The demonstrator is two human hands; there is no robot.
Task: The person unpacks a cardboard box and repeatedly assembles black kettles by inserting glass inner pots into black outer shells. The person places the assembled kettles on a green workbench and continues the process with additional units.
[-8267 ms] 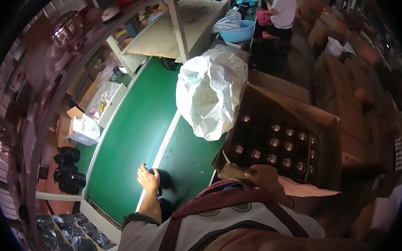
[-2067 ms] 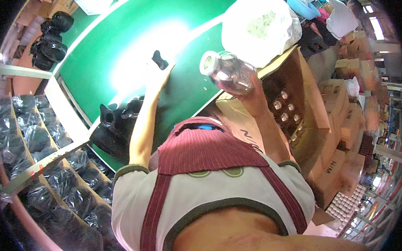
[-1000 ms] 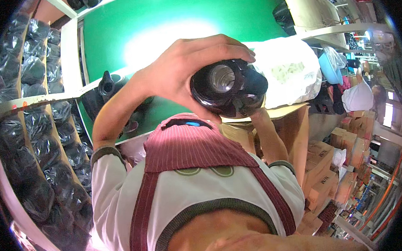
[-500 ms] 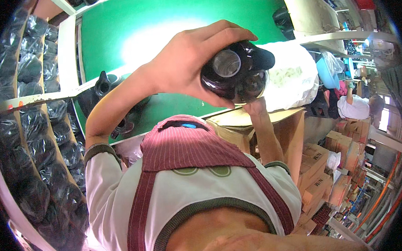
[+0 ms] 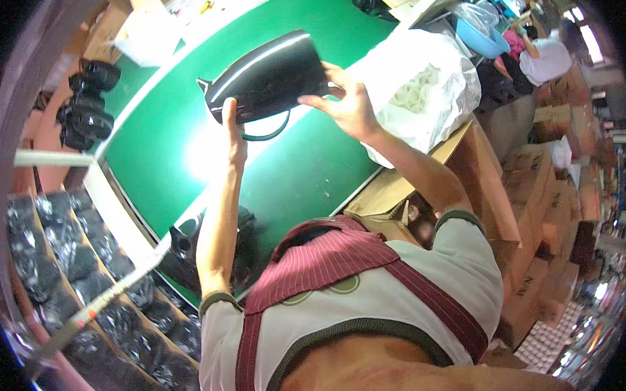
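Note:
A glossy black kettle body (image 5: 268, 77) is held up on its side over the green work table (image 5: 319, 177). Its small pointed spout faces left, and the curved handle hangs beneath it. My left hand (image 5: 232, 125) grips the spout end, its thumb against the dark wall. At the wider right end my right hand (image 5: 351, 105) holds the rim, thumb and fingers on either side. More black kettle parts (image 5: 188, 244) lie at the table's near left corner, partly behind my left forearm.
To the right, a white plastic bag (image 5: 455, 68) holds pale rings, beside an open cardboard box (image 5: 482, 179). Bagged black items (image 5: 75, 257) fill a divided rack on the left. A co-worker (image 5: 543, 59) sits far right near a blue basin (image 5: 478, 38).
The kettle body has turned from end-on to lying sideways and moved left, farther out over the table. My left hand shifted to its spout end, my right to its other end. The view has swung round.

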